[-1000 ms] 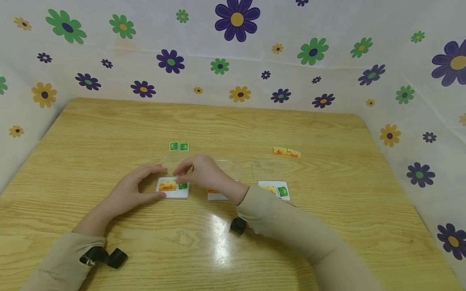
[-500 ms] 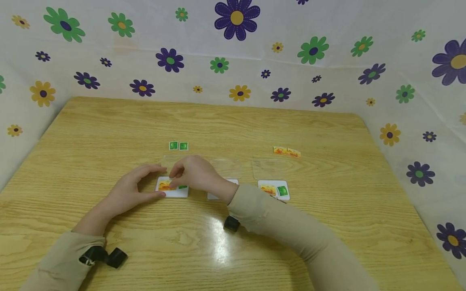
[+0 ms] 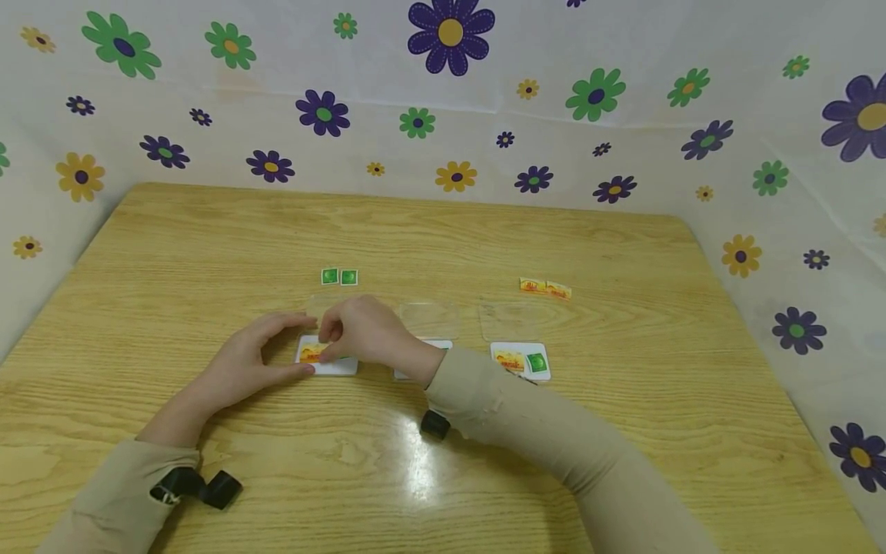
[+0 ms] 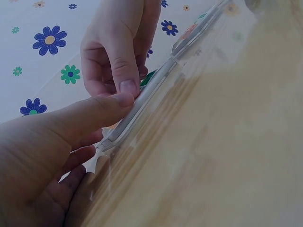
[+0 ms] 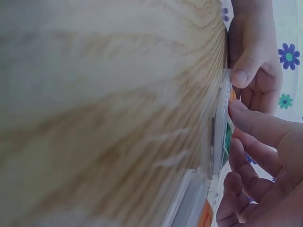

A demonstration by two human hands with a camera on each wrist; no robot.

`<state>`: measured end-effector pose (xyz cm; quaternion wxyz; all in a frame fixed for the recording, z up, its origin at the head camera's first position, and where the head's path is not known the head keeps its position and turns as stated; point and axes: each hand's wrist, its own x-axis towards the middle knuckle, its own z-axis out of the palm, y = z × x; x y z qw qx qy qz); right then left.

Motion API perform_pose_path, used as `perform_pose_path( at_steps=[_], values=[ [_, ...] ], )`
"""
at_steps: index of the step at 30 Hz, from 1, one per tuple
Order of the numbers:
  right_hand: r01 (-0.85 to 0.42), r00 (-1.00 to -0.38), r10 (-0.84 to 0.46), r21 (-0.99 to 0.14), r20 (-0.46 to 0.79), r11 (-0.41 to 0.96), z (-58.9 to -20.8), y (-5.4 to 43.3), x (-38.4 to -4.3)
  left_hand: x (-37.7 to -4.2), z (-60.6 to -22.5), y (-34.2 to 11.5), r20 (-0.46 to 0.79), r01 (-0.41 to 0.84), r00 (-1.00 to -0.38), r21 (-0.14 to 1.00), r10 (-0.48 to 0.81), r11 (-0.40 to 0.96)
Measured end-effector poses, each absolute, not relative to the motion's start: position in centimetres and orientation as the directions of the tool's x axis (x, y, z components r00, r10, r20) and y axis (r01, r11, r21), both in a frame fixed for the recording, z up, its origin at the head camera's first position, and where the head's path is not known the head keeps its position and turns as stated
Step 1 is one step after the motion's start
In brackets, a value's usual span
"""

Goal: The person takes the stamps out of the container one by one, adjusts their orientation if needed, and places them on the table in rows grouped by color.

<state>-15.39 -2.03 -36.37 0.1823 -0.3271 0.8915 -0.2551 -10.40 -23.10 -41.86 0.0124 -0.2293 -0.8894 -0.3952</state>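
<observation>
Three small white cases with clear lids folded open lie in a row. My left hand [image 3: 245, 362] grips the left end of the leftmost white case [image 3: 339, 369], thumb at its near edge and fingers at the far side. A yellow-orange sticker [image 3: 311, 352] lies on this case, and a green sticker [image 5: 228, 137] beside it is mostly hidden by my right hand in the head view. My right hand [image 3: 367, 331] reaches across from the right; its thumb [image 5: 258, 123] presses on the orange sticker in the right wrist view, with the other fingers bent.
The middle case [image 3: 446, 345] is partly under my right wrist. The right case [image 3: 521, 375] carries a yellow and a green sticker. Two loose green stickers [image 3: 349, 277] lie farther back, two yellow stickers [image 3: 545, 288] back right. Flowered cloth [image 3: 388, 77] rises behind the table.
My right hand has slid left over the case, from the green sticker towards the yellow-orange one. The left hand stays in place.
</observation>
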Motion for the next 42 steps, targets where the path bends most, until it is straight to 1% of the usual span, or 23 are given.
perform_pose_path(
  at_steps=[6,14,18,22,27,36,42],
  values=[
    [-0.51,-0.708,-0.691,-0.57,-0.147,0.644,-36.2,-2.1,-15.3,-10.4,-41.8,-23.1,0.192,0.409,-0.897,0.701,0.397,0.584],
    [-0.508,-0.694,-0.71,-0.617,-0.12,0.601,-36.0,-1.9,-15.4,-10.5,-41.6,-23.1,0.181,0.4,-0.9,0.708,0.397,0.583],
    [-0.506,-0.695,-0.709,-0.621,-0.118,0.599,-35.7,-1.6,-15.4,-10.5,-41.6,-23.1,0.187,0.406,-0.897,0.706,0.4,0.58],
    [-0.462,-0.712,-0.687,-0.642,-0.142,0.612,-35.4,-1.1,-15.3,-10.4,-41.6,-23.1,0.185,0.404,-0.899,0.703,0.397,0.586],
    [-0.377,-0.741,-0.649,-0.693,-0.173,0.615,-35.1,-0.2,-15.3,-10.4,-41.5,-23.1,0.166,0.388,-0.903,0.713,0.397,0.585],
    [-0.272,-0.785,-0.597,-0.773,-0.167,0.573,-35.1,2.0,-16.0,-10.4,-41.5,-23.0,0.139,0.365,-0.908,0.724,0.395,0.585],
    [-0.206,-0.81,-0.557,-0.8,-0.185,0.564,-34.6,3.8,-16.5,-10.4,-41.7,-23.1,0.135,0.362,-0.911,0.716,0.391,0.597]
  ],
)
